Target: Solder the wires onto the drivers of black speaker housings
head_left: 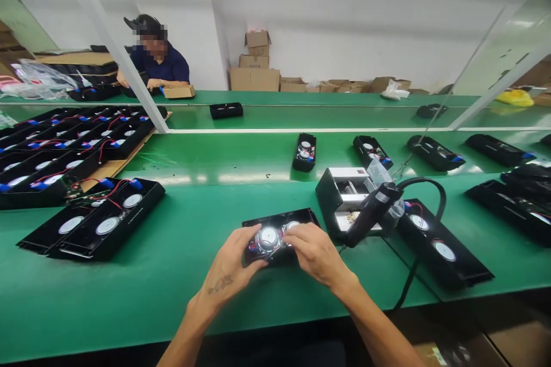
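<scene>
A black speaker housing [258, 222] with round silver speaker drivers lies on the green bench in front of me. My left hand [232, 266] grips its near left edge, thumb beside the left driver [267, 237]. My right hand [316, 252] curls over the right side of the housing, fingers bent down onto it near the second driver. Just right of my hands a black hot-glue gun [371, 212] rests on a black-and-white box [340, 192], its cable looping over the bench edge.
Several black speaker housings with red wires and blue parts are stacked at the left [107, 218] and spread along the belt [305, 152] and right side [443, 249]. A person [157, 63] works at the far bench. Cardboard boxes [255, 69] stand by the wall.
</scene>
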A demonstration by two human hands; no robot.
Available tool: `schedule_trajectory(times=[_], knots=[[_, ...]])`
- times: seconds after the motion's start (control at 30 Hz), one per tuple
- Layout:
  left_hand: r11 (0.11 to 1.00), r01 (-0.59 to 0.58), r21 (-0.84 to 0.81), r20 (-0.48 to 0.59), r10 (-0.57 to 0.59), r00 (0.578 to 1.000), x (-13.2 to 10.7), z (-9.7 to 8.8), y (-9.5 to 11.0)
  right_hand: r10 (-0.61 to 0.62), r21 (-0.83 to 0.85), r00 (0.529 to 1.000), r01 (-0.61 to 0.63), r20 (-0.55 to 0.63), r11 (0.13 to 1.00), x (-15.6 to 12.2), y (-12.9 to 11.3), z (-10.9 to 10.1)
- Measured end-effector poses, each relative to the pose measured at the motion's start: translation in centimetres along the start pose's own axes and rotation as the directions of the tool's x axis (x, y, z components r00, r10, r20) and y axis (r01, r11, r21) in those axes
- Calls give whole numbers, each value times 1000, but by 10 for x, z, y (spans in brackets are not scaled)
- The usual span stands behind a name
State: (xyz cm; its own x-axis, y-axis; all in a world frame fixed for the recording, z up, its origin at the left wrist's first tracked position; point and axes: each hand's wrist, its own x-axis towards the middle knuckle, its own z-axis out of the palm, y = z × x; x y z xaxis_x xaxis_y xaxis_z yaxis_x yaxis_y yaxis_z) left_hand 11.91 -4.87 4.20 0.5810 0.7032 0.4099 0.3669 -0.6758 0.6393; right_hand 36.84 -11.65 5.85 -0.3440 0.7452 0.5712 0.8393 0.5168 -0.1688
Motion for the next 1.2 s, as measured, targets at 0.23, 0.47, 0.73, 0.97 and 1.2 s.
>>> schedule_trajectory(times=[0.23, 0.47, 0.73, 0.97, 1.2], knots=[[992, 96, -81, 50, -93, 994, 14, 16, 7, 18, 10, 973, -21, 230, 1000, 13, 3, -8], [985, 153, -74, 81, -147, 986, 11, 21, -1, 11, 44, 952, -25, 306, 999, 13, 5, -4], [980, -26, 198, 218, -19, 976, 10, 20, 0, 112, -74, 789, -84, 604, 994, 28, -1, -8], [952, -144, 269, 266, 70, 962, 10, 34, 1, 83, -20, 728, -95, 680, 995, 35, 0, -10], [940, -167, 299, 210, 106, 972, 5, 38, -3, 47, 113, 757, -158, 651, 981, 27, 9, -8]])
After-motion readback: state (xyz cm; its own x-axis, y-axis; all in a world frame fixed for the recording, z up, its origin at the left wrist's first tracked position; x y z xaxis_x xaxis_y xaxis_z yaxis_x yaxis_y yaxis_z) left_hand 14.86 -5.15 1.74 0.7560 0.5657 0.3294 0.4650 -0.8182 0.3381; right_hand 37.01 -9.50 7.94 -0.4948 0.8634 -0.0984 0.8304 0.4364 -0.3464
